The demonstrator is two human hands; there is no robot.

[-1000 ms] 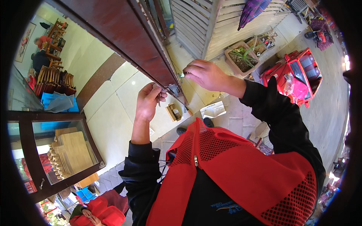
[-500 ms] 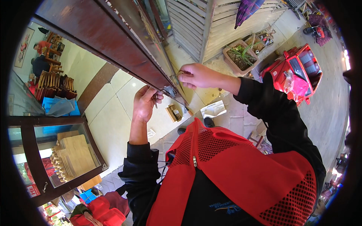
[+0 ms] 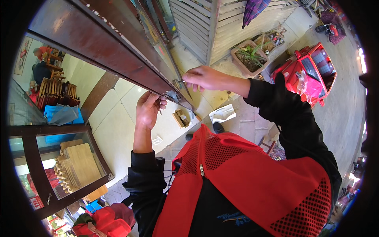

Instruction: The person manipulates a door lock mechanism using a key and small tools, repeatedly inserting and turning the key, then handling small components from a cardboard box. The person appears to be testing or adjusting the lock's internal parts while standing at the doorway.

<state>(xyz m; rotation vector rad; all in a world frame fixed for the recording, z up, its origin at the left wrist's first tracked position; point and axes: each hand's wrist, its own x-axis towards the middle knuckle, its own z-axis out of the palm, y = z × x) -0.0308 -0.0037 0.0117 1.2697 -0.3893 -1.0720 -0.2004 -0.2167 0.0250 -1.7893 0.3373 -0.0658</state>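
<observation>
A dark reddish-brown door (image 3: 114,51) stands edge-on before me, with a metal lock fitting (image 3: 172,96) in its edge. On the door's left side my left hand (image 3: 149,110) is closed, its fingertips against the door beside the lock. A thin metal piece shows below those fingers, too small to name. Across the edge, my right hand (image 3: 203,78) pinches close to a small metal part on the door's other face. Whatever lies in that pinch is mostly hidden by the fingers.
A small open cardboard box (image 3: 181,118) and a white printed sheet (image 3: 223,113) lie on the floor below. At right are planters (image 3: 249,59) and a red three-wheeled vehicle (image 3: 306,75). A glazed door leaf (image 3: 104,158) stands left; a person in red (image 3: 104,221) is at lower left.
My right hand has shifted slightly left, and a small metal part now shows at its fingertips. My left hand has moved slightly left along the door. The view has shifted a little.
</observation>
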